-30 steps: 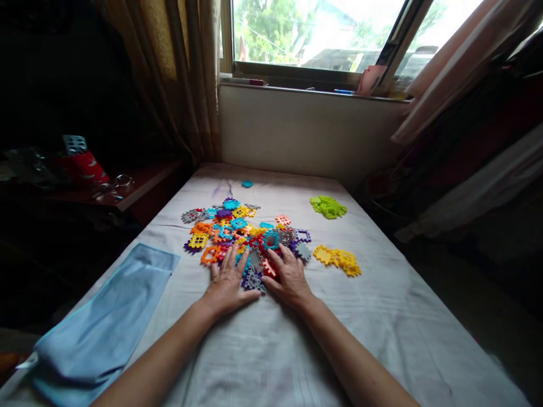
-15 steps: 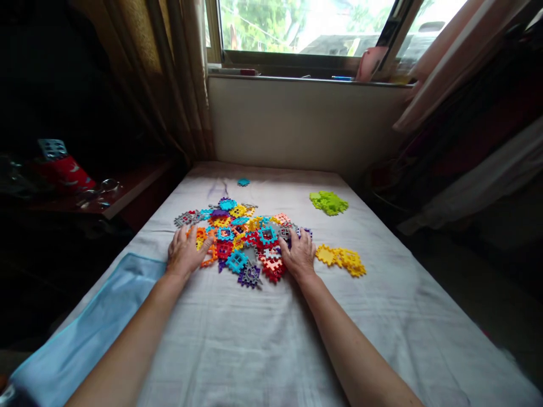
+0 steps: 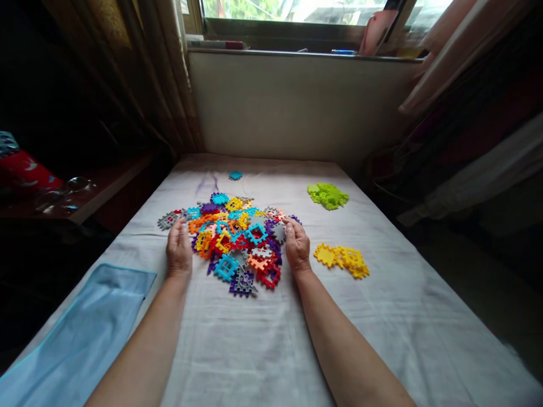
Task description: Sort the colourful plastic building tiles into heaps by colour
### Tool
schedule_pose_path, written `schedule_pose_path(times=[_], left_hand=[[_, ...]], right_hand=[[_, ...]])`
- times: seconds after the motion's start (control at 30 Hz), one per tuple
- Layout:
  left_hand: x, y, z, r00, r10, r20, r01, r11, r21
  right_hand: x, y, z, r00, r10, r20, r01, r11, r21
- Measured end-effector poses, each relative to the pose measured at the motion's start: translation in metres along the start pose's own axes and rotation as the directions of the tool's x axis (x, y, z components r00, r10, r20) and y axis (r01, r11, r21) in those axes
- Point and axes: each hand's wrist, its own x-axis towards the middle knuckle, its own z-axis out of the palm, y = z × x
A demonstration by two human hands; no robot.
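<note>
A heap of mixed interlocking plastic tiles (image 3: 237, 237) lies in the middle of the cloth-covered table. The tiles are blue, red, orange, yellow, purple, grey and pink, some of them hollow frames. My left hand (image 3: 179, 249) stands on edge at the heap's left side, palm inward, fingers stretched out. On the other side my right hand (image 3: 297, 246) faces it with fingers extended, close to a grey tile (image 3: 279, 232). Neither hand holds a tile. Whether the fingertips touch the heap's edge I cannot tell.
Yellow tiles (image 3: 341, 259) lie in a group right of my right hand, and a lime-green pile (image 3: 328, 195) lies farther back. One blue tile (image 3: 235, 176) sits alone near the far edge. A light blue cloth (image 3: 91, 322) covers the left front, beside a dark side table (image 3: 106, 189).
Both hands have turned from lying palm-down over the heap's edges to standing on edge beside it. The heap looks drawn together slightly. The camera view has tilted down.
</note>
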Motion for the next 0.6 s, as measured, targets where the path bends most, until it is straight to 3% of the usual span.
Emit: schedule_pose_path(times=[0.1,0.17,0.27,0.4,0.5,0.6], left_hand=[[0.008,0.005,-0.011,0.973,-0.106,-0.207,0.084,0.99,-0.114],[0.014,0.012,-0.012,0.954,-0.194,-0.227,0.144,0.965,-0.218],[0.023,0.026,-0.011,0.936,-0.329,-0.121,0.254,0.875,-0.413],[0.032,0.036,-0.016,0.873,-0.487,0.022,0.389,0.668,-0.635],[0.037,0.033,-0.021,0.861,-0.506,0.049,0.391,0.599,-0.699],[0.038,0.027,-0.023,0.864,-0.495,0.092,0.413,0.59,-0.694]], right_hand=[[-0.004,0.0,-0.011,0.998,0.064,-0.006,-0.064,0.998,-0.012],[0.001,-0.005,-0.011,0.999,0.051,-0.017,-0.052,0.998,-0.038],[0.015,-0.02,-0.002,0.997,-0.076,0.033,0.079,0.991,-0.111],[0.03,-0.04,0.022,0.949,-0.227,0.221,0.274,0.938,-0.214],[0.03,-0.047,0.041,0.918,-0.229,0.324,0.33,0.893,-0.305],[0.022,-0.05,0.054,0.919,-0.172,0.355,0.322,0.847,-0.422]])
